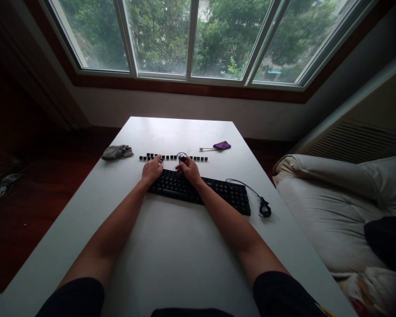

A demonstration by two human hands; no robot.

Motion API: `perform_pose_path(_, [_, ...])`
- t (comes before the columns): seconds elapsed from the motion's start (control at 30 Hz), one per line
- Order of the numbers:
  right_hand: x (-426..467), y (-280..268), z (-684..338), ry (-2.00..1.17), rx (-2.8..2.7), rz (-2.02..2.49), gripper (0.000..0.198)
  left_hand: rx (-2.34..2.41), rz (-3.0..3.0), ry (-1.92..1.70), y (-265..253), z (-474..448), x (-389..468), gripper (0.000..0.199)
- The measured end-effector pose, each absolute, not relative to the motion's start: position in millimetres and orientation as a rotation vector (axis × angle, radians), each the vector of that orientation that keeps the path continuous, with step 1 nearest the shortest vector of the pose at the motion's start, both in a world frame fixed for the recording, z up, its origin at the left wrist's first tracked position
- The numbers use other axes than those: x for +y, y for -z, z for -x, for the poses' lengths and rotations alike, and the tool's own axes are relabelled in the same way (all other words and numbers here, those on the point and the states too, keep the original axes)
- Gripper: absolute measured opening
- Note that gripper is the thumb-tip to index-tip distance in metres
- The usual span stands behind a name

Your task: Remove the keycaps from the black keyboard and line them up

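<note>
A black keyboard (222, 188) lies at a slant across the white table, partly covered by my right forearm. Beyond its far edge, loose black keycaps (199, 158) are laid out in rows. My left hand (152, 169) is at the left part of these rows, its fingertips closed around what appears to be a keycap, mostly hidden by the fingers. Over the keyboard's far edge, my right hand (188, 169) pinches a small dark tool with thin wire loops, which looks like a keycap puller (182, 157).
A grey cloth (117, 152) lies at the table's left edge. To the far right are a purple cloth (222, 145) and a thin pale stick (206, 149). The bundled keyboard cable (264, 208) rests right of the keyboard. A pale sofa (323, 202) stands beside the table (171, 255).
</note>
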State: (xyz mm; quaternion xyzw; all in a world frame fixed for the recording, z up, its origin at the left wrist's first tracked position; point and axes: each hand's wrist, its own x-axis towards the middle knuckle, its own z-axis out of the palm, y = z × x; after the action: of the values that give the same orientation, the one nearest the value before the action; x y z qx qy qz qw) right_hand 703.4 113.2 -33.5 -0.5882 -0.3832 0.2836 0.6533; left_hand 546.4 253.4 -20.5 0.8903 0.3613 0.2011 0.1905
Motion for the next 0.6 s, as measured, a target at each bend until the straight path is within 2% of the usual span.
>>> perform_pose_path(0.17, [115, 36, -705, -0.645, -0.865, 1.343, 0.024, 1.004, -2.505, -0.576, 21, -544, 253, 0.045])
perform_pose_path(0.4, [114, 33, -700, -0.609, -0.91, 1.379, 0.024, 0.92, -2.669, -0.528, 18, -538, 239, 0.025])
perform_pose_path(0.6, [106, 29, -689, -0.567, -0.916, 1.368, 0.024, 0.859, -2.78, -0.49, 15, -525, 228, 0.024])
